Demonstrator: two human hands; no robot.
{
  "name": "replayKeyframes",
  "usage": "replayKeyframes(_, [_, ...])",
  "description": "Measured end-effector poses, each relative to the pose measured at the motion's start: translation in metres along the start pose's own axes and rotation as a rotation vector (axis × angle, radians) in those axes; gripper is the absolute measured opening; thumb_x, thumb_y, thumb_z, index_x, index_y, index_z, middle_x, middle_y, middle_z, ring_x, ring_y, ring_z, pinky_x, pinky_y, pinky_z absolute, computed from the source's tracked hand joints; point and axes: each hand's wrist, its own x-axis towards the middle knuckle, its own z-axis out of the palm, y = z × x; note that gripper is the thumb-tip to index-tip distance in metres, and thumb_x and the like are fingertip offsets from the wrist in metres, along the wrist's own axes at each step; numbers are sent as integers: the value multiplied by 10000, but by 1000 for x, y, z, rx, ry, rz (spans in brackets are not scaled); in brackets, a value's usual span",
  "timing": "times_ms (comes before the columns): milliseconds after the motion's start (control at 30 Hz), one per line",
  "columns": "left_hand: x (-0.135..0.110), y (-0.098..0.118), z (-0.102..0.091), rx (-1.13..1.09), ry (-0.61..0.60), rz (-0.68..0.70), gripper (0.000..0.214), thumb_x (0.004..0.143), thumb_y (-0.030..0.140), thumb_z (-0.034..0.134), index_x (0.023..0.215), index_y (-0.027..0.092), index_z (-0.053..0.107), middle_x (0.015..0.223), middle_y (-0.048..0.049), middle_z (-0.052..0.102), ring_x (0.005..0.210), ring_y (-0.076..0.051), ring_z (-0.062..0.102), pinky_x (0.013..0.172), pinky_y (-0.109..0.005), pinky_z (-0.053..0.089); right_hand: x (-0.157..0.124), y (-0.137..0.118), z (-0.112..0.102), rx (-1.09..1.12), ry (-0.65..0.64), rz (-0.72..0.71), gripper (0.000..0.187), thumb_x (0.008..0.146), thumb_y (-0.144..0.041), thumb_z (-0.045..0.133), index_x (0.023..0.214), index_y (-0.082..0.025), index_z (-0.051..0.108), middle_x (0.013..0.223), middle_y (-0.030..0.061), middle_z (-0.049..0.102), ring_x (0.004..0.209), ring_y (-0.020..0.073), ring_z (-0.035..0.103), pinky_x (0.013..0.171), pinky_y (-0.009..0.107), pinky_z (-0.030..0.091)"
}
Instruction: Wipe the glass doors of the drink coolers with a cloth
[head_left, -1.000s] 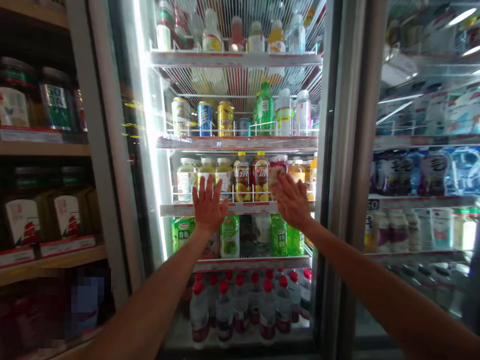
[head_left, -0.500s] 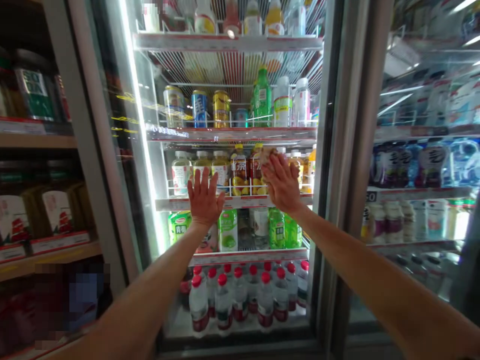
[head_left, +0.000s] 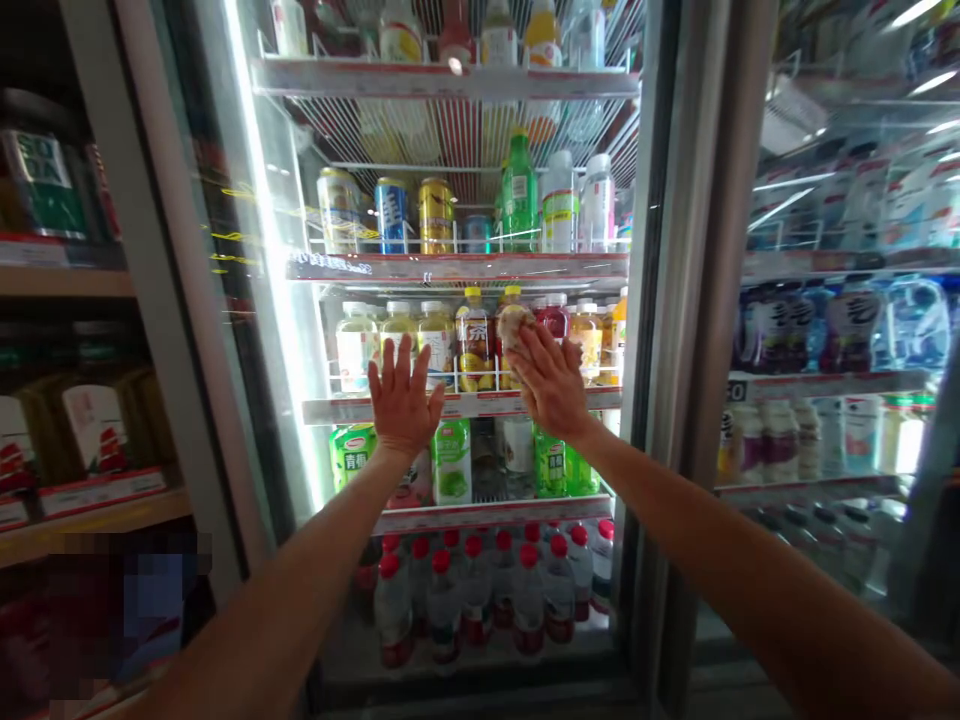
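Observation:
My left hand [head_left: 406,397] is spread flat with fingers up, against the glass door of a lit drinks fridge, and holds nothing. Under my right hand [head_left: 553,385] a crumpled pale cloth [head_left: 515,328] is pressed to the same glass, showing beyond the fingertips. Behind the glass, level with both hands, stand juice and tea bottles, among them a dark tea bottle [head_left: 475,340] with a yellow cap. A green carton [head_left: 452,460] is on the shelf just below my hands.
A metal door frame [head_left: 709,300] borders the glass on the right, with another fridge of bottles beyond it. Red-capped water bottles [head_left: 529,600] fill the fridge bottom. To the left, shelves hold large jars [head_left: 94,420]. A light strip [head_left: 259,200] runs down the fridge's left side.
My right hand has slid the cloth a little left across the glass, uncovering bottles on the right. My left hand stays flat on the glass. The view has shifted slightly.

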Motion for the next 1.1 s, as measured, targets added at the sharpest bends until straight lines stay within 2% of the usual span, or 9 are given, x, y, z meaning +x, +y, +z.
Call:
replayKeyframes(200, [0, 1, -1, 26, 10, 22, 547, 864, 365, 413, 1372, 172, 348, 1469, -115, 268, 1394, -233, 98, 1130, -463, 84, -52, -16, 0, 50, -121, -352, 463, 827, -209, 440, 1289, -232, 462, 1415, 34, 408, 1398, 194, 124, 1125, 449, 114])
replayKeyframes(367, [0, 1, -2, 31, 23, 30, 555, 862, 356, 420, 1383, 187, 325, 1473, -107, 257, 1392, -240, 111, 1126, -475, 103, -20, 13, -3, -22, 136, 49, 471, 849, -200, 426, 1320, -223, 421, 1468, 85, 304, 1388, 228, 172, 1086, 487, 194])
replayKeyframes(433, [0, 0, -2, 25, 28, 36, 559, 861, 352, 425, 1386, 192, 318, 1476, -104, 248, 1391, -242, 115, 1127, -477, 102, -25, 13, -3, -19, 134, 67, 486, 843, -187, 430, 1327, -225, 414, 1467, 86, 306, 1387, 235, 174, 1080, 493, 207])
replayKeyframes(567, [0, 0, -1, 7, 29, 33, 565, 855, 346, 435, 1388, 203, 316, 1481, -97, 233, 1391, -241, 113, 1130, -478, 95, -59, 2, -4, 36, -76, -260, 505, 804, -163, 452, 1302, -242, 447, 1414, 51, 408, 1388, 211, 175, 1098, 481, 185])
replayKeyframes(633, [0, 0, -1, 3, 30, 33, 570, 853, 349, 438, 1391, 212, 310, 1484, -91, 227, 1390, -240, 116, 1130, -481, 93, -58, 8, -7, 23, -113, -307, 495, 807, -163, 452, 1294, -255, 454, 1406, 34, 420, 1386, 194, 183, 1107, 468, 173])
replayKeyframes(767, [0, -1, -1, -14, 37, 26, 570, 856, 353, 433, 1393, 215, 305, 1482, -94, 233, 1389, -239, 123, 1129, -480, 87, -18, 32, -12, -71, 60, 70, 441, 852, -205, 423, 1292, -203, 459, 1454, 97, 329, 1391, 234, 158, 1095, 489, 184])
replayKeyframes(833, [0, 0, -1, -7, 39, 30, 572, 856, 353, 433, 1394, 212, 302, 1482, -99, 233, 1389, -240, 123, 1128, -477, 87, -9, 32, -11, -73, 122, 129, 434, 859, -204, 409, 1290, -203, 461, 1464, 98, 308, 1393, 235, 152, 1094, 488, 188])
replayKeyframes(1033, [-1, 0, 0, 38, 52, 53, 572, 857, 334, 431, 1396, 195, 297, 1477, -112, 243, 1392, -238, 110, 1119, -480, 113, -48, 2, -5, 0, -74, -285, 460, 823, -190, 429, 1278, -244, 471, 1414, 33, 406, 1391, 200, 155, 1123, 453, 129])
replayKeyframes(1100, [-1, 0, 0, 32, 49, 48, 570, 859, 334, 429, 1397, 201, 294, 1480, -103, 236, 1393, -235, 107, 1120, -481, 111, -41, 9, -7, -19, -55, -246, 460, 827, -184, 431, 1282, -241, 464, 1408, 40, 412, 1386, 202, 175, 1119, 454, 140])
